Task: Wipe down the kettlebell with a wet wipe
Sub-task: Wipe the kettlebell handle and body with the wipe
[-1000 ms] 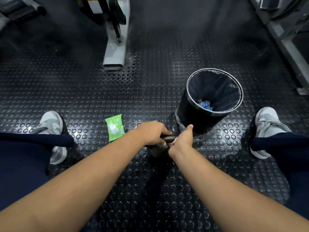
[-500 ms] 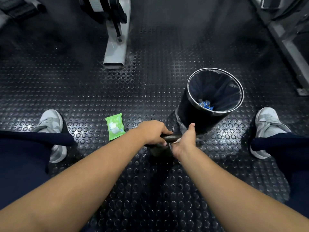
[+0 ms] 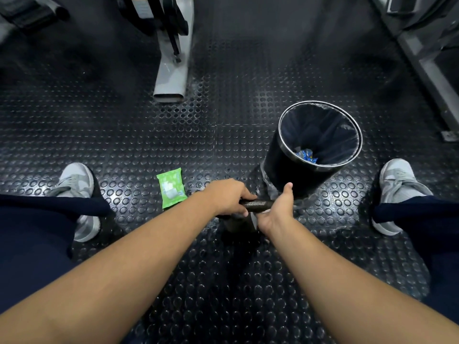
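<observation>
Kettlebell [image 3: 258, 203] handle sits clamped in the curled left hand [image 3: 228, 197]. Right hand [image 3: 278, 209] cups it at 3 o'clock; its fingers are hidden.

Bare forearms [image 3: 149, 256], short or no sleeves showing, dark navy trousers [image 3: 32, 244], grey-white lace-up sneakers [image 3: 397, 177].

The floor [image 3: 223, 281] is black rubber with round bumps all over. A green pack of wipes [image 3: 172, 187] lies flat on it. Near the pack, a dark kettlebell [image 3: 236, 223] seems to stand on the floor, though it is mostly hidden. A black bin [image 3: 293, 175] stands just behind it. Two grey shoes [image 3: 74, 181] and a grey machine leg [image 3: 171, 80] rest there too.
</observation>
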